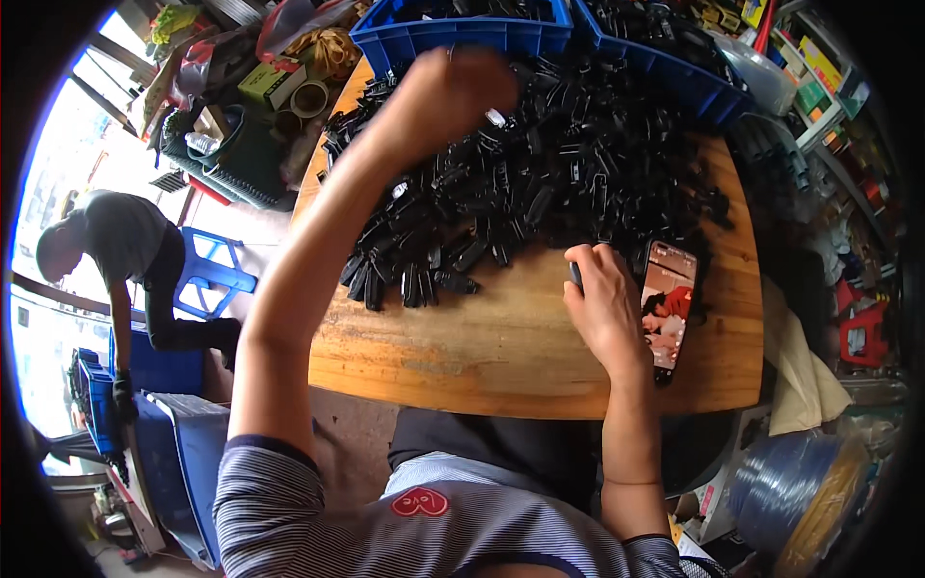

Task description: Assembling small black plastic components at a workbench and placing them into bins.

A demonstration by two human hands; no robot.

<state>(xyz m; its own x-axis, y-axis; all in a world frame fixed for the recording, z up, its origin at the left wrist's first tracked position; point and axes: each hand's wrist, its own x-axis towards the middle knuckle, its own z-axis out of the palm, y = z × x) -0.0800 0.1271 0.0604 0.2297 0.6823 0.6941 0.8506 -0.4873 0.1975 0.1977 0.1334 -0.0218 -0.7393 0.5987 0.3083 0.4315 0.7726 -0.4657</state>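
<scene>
The right hand (605,303) stands over the table at centre right, thumb and fingers closed on a small dark piece (575,275); the fingertip hold probably suits so slim an item. The left hand (458,101) is blurred above the heap of black parts (568,183), upper centre; from where I stand, I cannot tell whether it grasps anything.

The heap covers the far half of the wooden table (453,347), presumably to lie within reach of both hands. The near half is bare, which appears to leave working room. A phone (665,318) sits just beside the right hand, its picture side upward, likely for viewing. Two blue crates, one at top centre (462,40) and one at upper right (665,77), hold further black parts close to the heap.

Labelling: pale lettering shows on the red heart patch (420,502) of the striped shirt, bottom centre. Markings on the parts are too small to read.

At left, a co-worker (125,231) bends beside a blue stool (217,272).
</scene>
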